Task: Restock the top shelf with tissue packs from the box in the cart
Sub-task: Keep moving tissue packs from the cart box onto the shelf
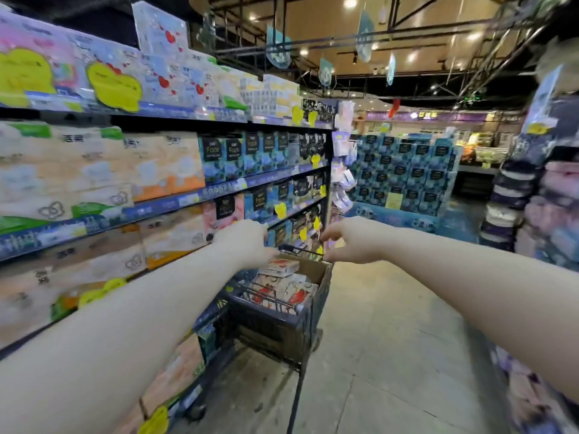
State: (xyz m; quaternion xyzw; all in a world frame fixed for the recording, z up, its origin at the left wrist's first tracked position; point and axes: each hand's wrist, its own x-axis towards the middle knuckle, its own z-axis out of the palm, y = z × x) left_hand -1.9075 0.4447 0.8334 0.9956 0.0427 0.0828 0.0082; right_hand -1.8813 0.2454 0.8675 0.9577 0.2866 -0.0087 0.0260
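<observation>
Over the box (321,271) in cart (269,327), our L hand (242,242) hangs at top tissue pack (282,265), can't tell grip; R hand (352,242) half-open, empty, prob. readying to help lift.

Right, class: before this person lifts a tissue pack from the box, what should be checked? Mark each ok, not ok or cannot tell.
1. Several tissue packs lie in the box: ok.
2. The box sits in the cart: ok.
3. The left hand is over the packs: ok; its grip: cannot tell.
4. The right hand holds nothing, by the box's far corner: ok.
5. Room on the top shelf: cannot tell; the near stretch looks full.
</observation>
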